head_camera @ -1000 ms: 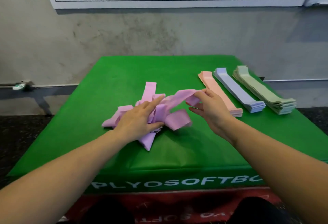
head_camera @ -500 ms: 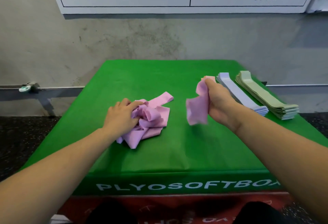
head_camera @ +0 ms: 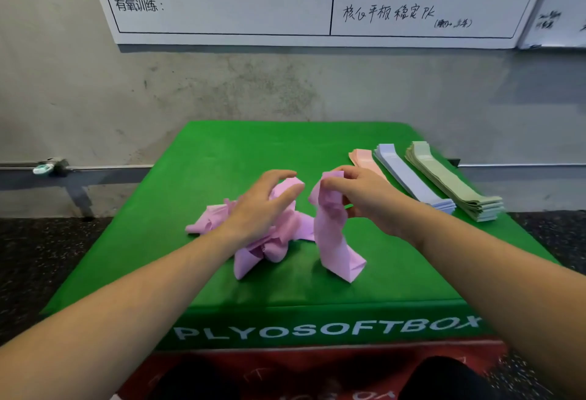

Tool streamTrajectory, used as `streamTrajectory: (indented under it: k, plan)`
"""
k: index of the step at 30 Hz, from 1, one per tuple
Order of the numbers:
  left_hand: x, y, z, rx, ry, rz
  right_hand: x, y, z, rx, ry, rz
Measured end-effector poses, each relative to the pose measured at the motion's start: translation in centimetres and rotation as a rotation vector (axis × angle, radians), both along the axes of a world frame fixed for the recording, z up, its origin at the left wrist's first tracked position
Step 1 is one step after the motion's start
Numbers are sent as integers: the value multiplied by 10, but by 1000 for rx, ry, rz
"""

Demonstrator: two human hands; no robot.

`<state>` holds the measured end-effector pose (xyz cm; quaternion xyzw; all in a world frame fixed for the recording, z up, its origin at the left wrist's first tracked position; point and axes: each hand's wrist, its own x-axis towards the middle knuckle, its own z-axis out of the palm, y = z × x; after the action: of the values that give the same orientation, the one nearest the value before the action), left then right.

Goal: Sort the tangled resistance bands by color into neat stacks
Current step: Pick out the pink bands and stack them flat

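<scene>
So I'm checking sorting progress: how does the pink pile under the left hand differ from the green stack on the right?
The pink pile is crumpled and knotted; the green stack lies flat with edges aligned. The pink pile sits mid-box under the left hand; the green stack sits untouched at the box's right edge. Both rest on the green box.

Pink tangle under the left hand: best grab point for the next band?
Probably the folded loop end sticking out of the pink tangle at its near edge. Pinch it from the near side: it juts clear of the knot, while the left hand covers the top.
</scene>
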<state>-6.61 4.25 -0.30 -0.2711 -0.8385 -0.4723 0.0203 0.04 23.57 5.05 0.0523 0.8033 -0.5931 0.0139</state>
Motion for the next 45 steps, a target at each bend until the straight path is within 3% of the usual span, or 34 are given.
streamTrajectory:
  k: [4,9,18,25,31,36,39,42,45]
  plan:
    - [28,23,16,258,-231,-214,10,-1,17,156,104,-12]
    - [49,35,41,379,-182,-101,28,5,40,261,179,-8]
    - [85,34,81,571,-447,-298,71,31,72,-52,158,141]
    - [114,30,103,629,-455,-338,113,45,89,239,246,295]
    - [137,32,115,706,-445,-292,132,33,83,409,518,151]
    - [149,33,118,674,-456,-254,143,24,83,343,630,-3]
    - [154,38,120,755,-492,-259,147,20,82,133,624,-25]
    - [155,43,120,874,-548,-294,154,19,77,326,705,-38]
    - [156,42,115,853,-574,-278,157,15,71,445,809,-108]
